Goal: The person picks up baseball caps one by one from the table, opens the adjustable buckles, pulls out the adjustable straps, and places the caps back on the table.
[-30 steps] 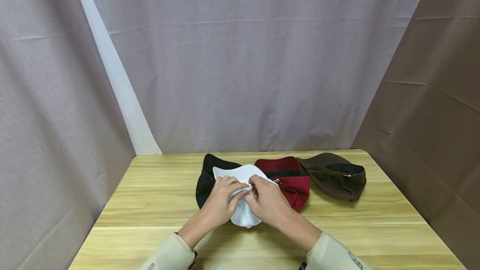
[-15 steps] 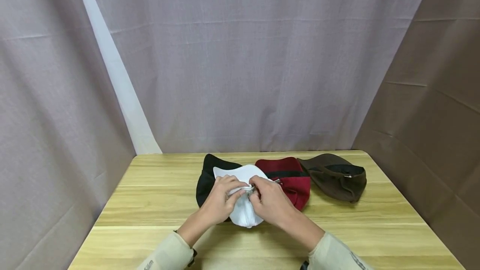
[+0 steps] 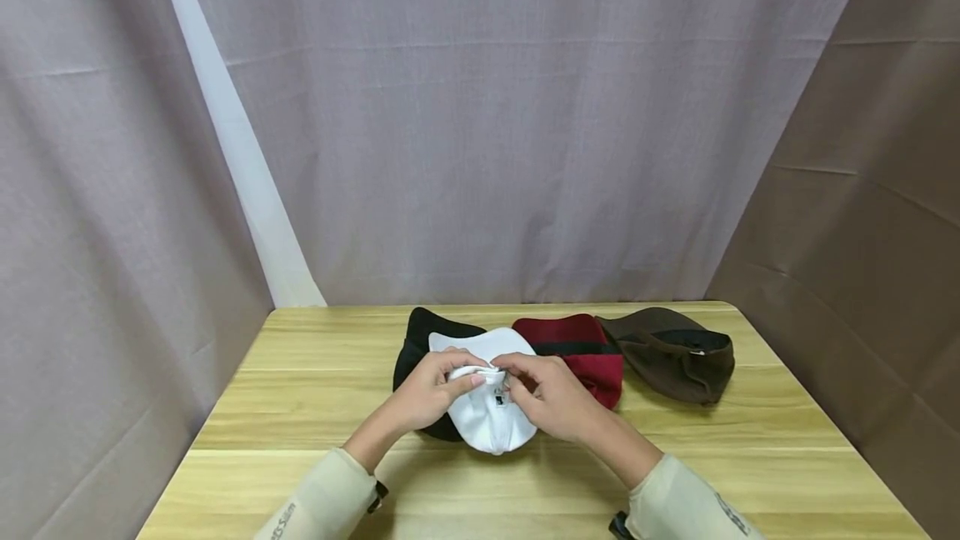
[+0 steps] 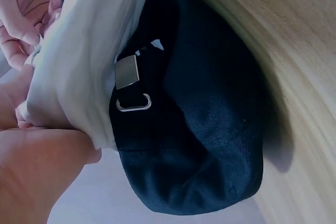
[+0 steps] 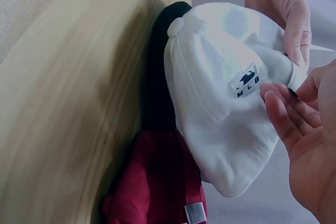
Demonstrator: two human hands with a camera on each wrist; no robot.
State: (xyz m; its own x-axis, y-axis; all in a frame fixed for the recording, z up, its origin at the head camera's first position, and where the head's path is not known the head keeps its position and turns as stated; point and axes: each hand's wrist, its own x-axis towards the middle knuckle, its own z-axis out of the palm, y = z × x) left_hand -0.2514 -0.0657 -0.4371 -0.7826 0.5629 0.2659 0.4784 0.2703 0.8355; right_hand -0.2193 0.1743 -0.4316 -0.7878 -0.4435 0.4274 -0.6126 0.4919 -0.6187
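A white baseball cap (image 3: pixel 491 432) is held between both hands, with its brim toward the back and its crown toward the person. The left hand (image 3: pixel 426 390) pinches the rear edge of the cap near its strap. Across from it, the right hand (image 3: pixel 558 397) pinches the same edge with thumb and index finger. In the right wrist view, a small dark piece (image 5: pixel 292 93) shows by the right fingertips, and a black-and-white label (image 5: pixel 245 81) marks the crown. The exact hold on the strap is partly hidden by the fingers.
A black cap (image 3: pixel 411 361) lies under and left of the white one, with a metal buckle (image 4: pixel 126 72). To the right are a red cap (image 3: pixel 600 373) and a dark brown cap (image 3: pixel 675 369). All are on the wooden table (image 3: pixel 322 407); curtains (image 3: pixel 480 148) surround it.
Both hands have spread slightly apart, the left toward the left and the right toward the right. The label on the white cap has come into view between them.
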